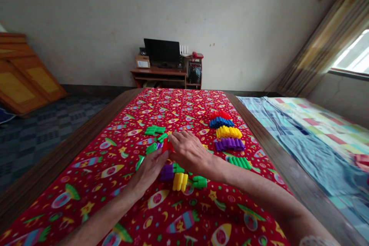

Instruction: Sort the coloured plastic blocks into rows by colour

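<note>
My left hand (152, 165) and my right hand (190, 152) meet over the middle of the cloth, both closed around a red plastic tube piece (167, 146) that their fingers partly hide. Loose tube pieces lie close by: a green group (155, 130) beyond my left hand, a green piece (151, 148) beside it, a purple group (166, 173) below my hands, a yellow group (180, 182) and a green pair (200, 182) nearer to me. Some pieces under my hands are hidden.
On the right lie rows of joined tubes: red (220, 115), blue (221, 122), yellow (229, 132), purple (230, 145) and green (239, 162). A red patterned cloth (184, 103) covers the table. Beyond stands a desk (160, 72) with a monitor (162, 51); a bed (302, 138) is at right.
</note>
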The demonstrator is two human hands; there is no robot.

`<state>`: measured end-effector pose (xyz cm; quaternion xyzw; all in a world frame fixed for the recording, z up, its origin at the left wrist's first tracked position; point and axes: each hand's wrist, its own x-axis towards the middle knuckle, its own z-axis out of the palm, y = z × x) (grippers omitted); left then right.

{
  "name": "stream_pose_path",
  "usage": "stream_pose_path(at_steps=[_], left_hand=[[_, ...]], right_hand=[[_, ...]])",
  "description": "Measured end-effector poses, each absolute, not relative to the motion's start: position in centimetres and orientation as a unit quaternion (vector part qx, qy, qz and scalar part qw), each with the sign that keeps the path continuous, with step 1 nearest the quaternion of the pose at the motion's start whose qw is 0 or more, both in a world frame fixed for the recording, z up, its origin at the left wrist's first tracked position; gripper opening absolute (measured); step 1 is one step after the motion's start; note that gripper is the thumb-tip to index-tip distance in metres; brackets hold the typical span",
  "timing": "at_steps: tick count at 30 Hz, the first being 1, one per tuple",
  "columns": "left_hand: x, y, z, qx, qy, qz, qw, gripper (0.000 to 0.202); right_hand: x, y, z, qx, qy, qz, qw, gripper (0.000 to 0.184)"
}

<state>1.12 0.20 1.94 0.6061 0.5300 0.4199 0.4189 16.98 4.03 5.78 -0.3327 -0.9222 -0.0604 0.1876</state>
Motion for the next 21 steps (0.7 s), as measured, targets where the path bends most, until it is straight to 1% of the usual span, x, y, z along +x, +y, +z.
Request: stream_pose_path(at_steps=[2,4,5,7,10,13,17,21], left_hand=[[1.0,0.2,1.7,0.635,0.522,0.422,0.383,0.043],[0.9,0.4,1.1,0.674,0.505,0.426,0.331,0.038],[0.8,0.5,0.7,0.696,0.493,0.426,0.301,0.035],[0.8,0.7,-0.2,0.743,0.467,0.415,0.242,0.030],[0.9,0.9,-1.5,0.788,0.432,0.404,0.170,0.028],[0.8,1.0,-2.3,0.806,0.419,0.393,0.145,0.030],[0.5,0.9,-2.8,0.812,0.428,0.367,0.152,0.030],[0.4,0.9,-2.7,0.814,0.424,0.369,0.145,0.029]], right_hand=[[18.8,5.3,6.3,-0.321,-0.921,-0.044,0.216,0.019],[22.0,7.5,6.8,-0.336,-0.903,-0.034,0.267,0.028],[24.1,9.0,7.0,-0.359,-0.886,-0.027,0.291,0.034],[28.7,12.2,7.2,-0.450,-0.835,0.002,0.317,0.037],[35.6,17.0,6.6,-0.571,-0.771,0.040,0.280,0.041],[40.2,19.9,5.2,-0.658,-0.719,0.037,0.222,0.048],[42.0,21.4,3.2,-0.672,-0.716,0.032,0.189,0.050],[42.1,22.4,1.8,-0.663,-0.727,0.029,0.176,0.045]])
